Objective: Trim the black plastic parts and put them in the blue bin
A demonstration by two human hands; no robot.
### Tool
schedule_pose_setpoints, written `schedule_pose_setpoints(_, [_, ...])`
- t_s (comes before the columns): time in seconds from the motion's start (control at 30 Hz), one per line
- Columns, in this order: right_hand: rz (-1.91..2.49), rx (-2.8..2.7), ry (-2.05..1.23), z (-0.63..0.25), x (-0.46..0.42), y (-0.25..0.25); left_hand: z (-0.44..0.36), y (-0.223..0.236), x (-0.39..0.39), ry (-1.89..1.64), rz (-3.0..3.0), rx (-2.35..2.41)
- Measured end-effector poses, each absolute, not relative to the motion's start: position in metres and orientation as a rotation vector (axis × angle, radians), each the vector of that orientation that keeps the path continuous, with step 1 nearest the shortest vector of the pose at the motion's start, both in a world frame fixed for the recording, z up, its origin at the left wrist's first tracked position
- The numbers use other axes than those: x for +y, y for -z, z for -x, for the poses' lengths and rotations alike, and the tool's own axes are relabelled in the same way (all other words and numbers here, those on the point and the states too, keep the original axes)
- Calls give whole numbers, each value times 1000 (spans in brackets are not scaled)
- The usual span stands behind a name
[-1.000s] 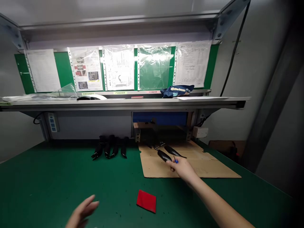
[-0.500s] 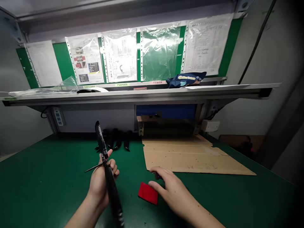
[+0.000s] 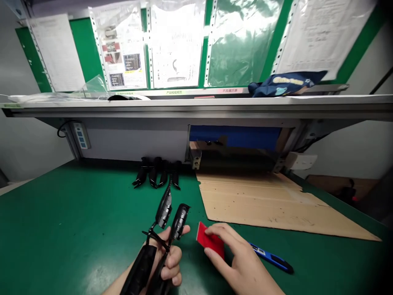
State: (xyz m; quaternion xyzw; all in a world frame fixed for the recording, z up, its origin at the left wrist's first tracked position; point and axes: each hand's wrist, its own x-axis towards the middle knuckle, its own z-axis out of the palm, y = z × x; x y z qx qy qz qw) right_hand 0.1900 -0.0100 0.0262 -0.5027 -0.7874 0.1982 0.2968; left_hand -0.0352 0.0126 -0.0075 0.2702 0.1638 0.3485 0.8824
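My left hand (image 3: 172, 258) is closed around a pair of long black plastic parts (image 3: 140, 264), joined by thin black crosspieces. Their upper ends are ribbed and shiny, pointing away from me. My right hand (image 3: 236, 256) pinches a small red pad (image 3: 211, 239) between thumb and fingers, its near edge tilted above the green table. Just right of that hand lies a blue utility knife (image 3: 272, 259), partly hidden behind the fingers.
Several black curved parts (image 3: 156, 172) lie in a row at the back of the green table (image 3: 76, 213). A flat cardboard sheet (image 3: 260, 200) covers the right rear. Above, a shelf (image 3: 172, 110) spans the bench, with a blue cloth bag (image 3: 285, 84) on it.
My right hand has taken hold of the red pad, and the utility knife now lies on the table beside it. The black parts have turned and moved right. The view has shifted.
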Motion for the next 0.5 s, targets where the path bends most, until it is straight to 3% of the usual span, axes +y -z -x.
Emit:
schedule_pose_setpoints(0.27, [908, -2302, 19, -161, -18, -16, 26, 29, 6, -533, -605, 513])
schedule_pose_setpoints(0.37, [742, -2387, 59, -163, -18, -12, 24, 35, 4, -599, -610, 542])
schedule_pose_setpoints(0.5, [878, -2293, 24, -168, -15, -15, 21, 38, 2, -596, -606, 544])
